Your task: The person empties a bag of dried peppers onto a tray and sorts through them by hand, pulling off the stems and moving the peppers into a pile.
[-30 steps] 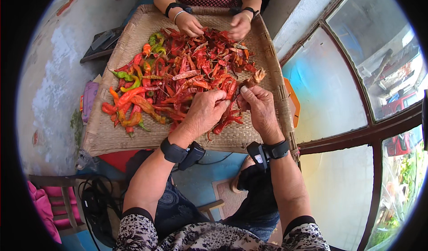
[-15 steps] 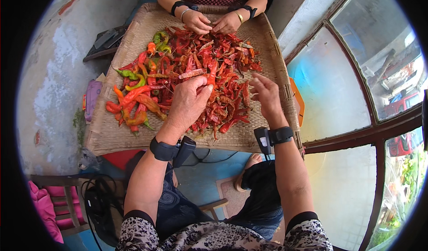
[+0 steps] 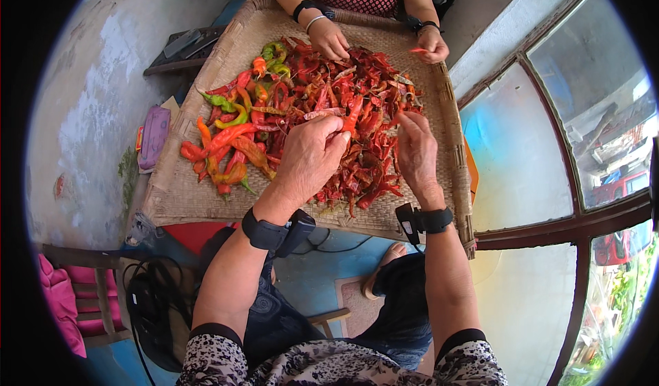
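pinching a red chili (image 3: 353, 113) in the left hand (image 3: 312, 154) above the heap (image 3: 367, 161) on the woven tray (image 3: 180, 204), seemingly to keep it clear; holding the right hand (image 3: 419, 149) near, cannot tell if gripping.

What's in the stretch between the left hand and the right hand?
In the head view, the red pepper pinched in the left hand comes first; then wrinkled red peppers, heaped in the woven tray, reach across toward the right hand.

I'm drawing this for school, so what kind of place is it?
Perhaps a simple room at home: there's a patchy wall, framed windows, and a woven tray of peppers.
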Motion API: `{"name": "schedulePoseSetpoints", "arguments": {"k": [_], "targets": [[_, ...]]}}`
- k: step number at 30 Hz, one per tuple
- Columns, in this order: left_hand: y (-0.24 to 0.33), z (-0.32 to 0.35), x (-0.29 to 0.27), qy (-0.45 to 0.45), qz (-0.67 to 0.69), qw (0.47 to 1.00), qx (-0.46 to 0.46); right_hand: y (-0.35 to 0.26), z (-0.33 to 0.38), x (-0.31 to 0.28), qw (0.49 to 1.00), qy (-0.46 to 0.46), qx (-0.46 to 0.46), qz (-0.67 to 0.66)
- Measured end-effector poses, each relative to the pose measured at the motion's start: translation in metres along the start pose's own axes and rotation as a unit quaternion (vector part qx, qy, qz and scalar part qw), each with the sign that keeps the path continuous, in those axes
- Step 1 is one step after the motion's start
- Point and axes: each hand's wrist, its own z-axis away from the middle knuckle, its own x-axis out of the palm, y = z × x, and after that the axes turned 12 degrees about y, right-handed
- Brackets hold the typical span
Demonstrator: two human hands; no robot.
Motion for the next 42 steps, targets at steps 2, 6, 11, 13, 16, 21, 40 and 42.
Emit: {"name": "schedulePoseSetpoints", "arguments": {"k": [2,6,11,13,16,21,40,42], "targets": [[0.003,-0.001,0.004,-0.001,0.014,1.0,0.004,0.01,0.002,-0.024,0.996,0.088,-0.008,0.009],[0.001,0.003,0.006,0.01,0.022,1.0,-0.002,0.018,0.003,-0.062,0.967,0.184,0.174,-0.042],[0.002,-0.001,0.022,-0.005,0.012,1.0,-0.008,0.082,0.009,-0.103,0.952,0.227,0.162,0.124],[0.002,-0.002,0.023,-0.019,-0.007,1.0,-0.018,0.094,0.009,-0.107,0.935,0.135,0.166,0.282],[0.0,0.0,0.026,-0.012,0.007,1.0,-0.015,0.08,0.009,-0.092,0.945,0.078,0.199,0.246],[0.003,-0.001,0.028,-0.013,0.0,1.0,-0.008,0.046,0.018,-0.032,0.981,-0.052,0.047,0.183],[0.002,0.001,0.019,-0.019,-0.021,0.999,0.015,0.037,0.02,-0.043,0.979,-0.037,0.197,-0.044],[0.002,0.001,0.024,-0.026,-0.013,1.0,0.008,0.035,0.02,-0.053,0.972,-0.029,0.223,-0.063]]}}
